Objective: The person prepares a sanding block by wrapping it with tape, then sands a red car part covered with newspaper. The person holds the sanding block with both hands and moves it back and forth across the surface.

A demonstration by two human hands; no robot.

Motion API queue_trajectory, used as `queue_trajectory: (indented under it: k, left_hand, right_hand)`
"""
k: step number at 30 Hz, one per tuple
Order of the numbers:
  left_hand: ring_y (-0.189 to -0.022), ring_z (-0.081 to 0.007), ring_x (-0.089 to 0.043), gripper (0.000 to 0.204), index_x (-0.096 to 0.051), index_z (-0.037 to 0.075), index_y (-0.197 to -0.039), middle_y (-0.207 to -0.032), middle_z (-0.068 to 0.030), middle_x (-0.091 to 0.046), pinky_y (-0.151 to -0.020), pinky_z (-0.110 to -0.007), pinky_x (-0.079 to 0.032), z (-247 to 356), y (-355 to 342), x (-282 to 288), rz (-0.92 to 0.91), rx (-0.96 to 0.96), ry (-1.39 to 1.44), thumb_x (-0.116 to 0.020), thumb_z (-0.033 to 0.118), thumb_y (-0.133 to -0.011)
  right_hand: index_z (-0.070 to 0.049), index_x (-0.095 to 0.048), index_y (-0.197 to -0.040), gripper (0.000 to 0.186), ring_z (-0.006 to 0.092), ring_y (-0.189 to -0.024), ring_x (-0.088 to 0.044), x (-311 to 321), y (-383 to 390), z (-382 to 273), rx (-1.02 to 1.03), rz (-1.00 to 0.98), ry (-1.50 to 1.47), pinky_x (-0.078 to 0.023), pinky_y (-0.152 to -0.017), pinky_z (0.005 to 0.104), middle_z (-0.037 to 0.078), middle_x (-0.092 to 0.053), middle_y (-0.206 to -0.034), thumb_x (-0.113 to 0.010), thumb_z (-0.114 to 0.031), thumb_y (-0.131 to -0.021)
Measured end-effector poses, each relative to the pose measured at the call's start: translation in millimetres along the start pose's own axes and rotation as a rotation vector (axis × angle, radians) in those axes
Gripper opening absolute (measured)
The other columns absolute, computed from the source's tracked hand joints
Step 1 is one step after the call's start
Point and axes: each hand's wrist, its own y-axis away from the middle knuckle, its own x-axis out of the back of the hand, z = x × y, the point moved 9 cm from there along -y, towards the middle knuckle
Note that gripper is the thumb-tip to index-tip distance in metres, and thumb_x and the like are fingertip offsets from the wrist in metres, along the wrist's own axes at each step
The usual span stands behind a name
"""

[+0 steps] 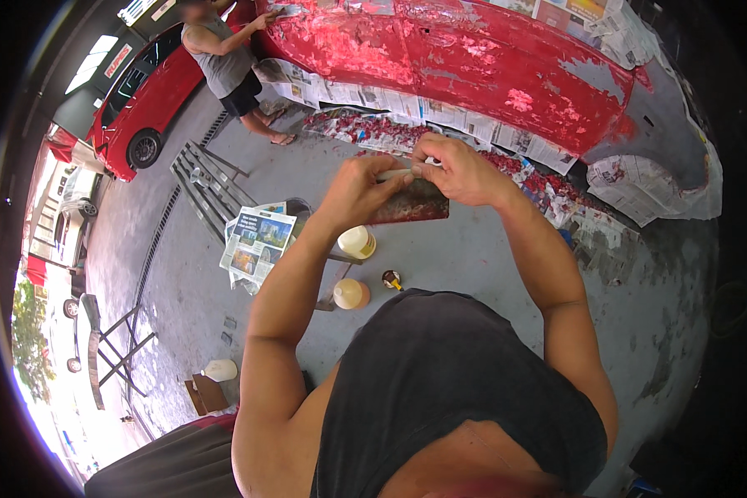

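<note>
In front of my chest, my left hand [363, 187] and my right hand [458, 171] both grip a flat, dark plate [415, 204] with red smears and a red lower edge. It looks like a wide scraper blade, but its exact kind is unclear. A pale strip [392, 175] runs along its upper edge, under my left thumb. My right hand's fingers are pinched together at the top right corner of the plate. Whether they hold anything small besides it cannot be seen. Beyond my hands stands a car body [490, 62] with patchy, stripped red paint.
Newspaper [481, 124] and red paint flakes [365, 129] line the car's base. Below my hands stand two plastic jugs [351, 294] and an open can [392, 280]. A metal trestle [212, 195] bears newspapers [257, 245]. Another person [222, 62] touches the car at far left; a red car [153, 104] stands behind.
</note>
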Motion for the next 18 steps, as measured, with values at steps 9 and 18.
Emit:
queue_trajectory:
  k: [9,18]
  left_hand:
    - [-0.079,-0.0061,-0.061,0.022,-0.076,-0.003,-0.104,-0.087,-0.0006,-0.072,-0.068,-0.026,-0.05,-23,16,6,-0.079,0.26,0.417,-0.074,0.019,-0.101]
    - [-0.079,-0.0059,-0.057,0.025,-0.076,-0.002,-0.1,-0.086,0.0009,-0.07,-0.07,-0.026,-0.049,-30,19,23,-0.022,0.159,0.2,-0.074,0.023,-0.1]
  right_hand:
    - [-0.004,-0.064,-0.14,0.038,0.011,-0.105,-0.061,10,25,49,-0.27,0.023,-0.405,-0.051,-0.089,0.0292,0.003,-0.07,-0.116,-0.058,-0.026,-0.11]
    - [-0.004,-0.071,-0.132,0.033,0.0082,-0.075,-0.064,-12,39,47,-0.241,-0.11,-0.515,-0.053,-0.068,0.0277,0.003,-0.072,-0.087,-0.062,-0.023,-0.106]
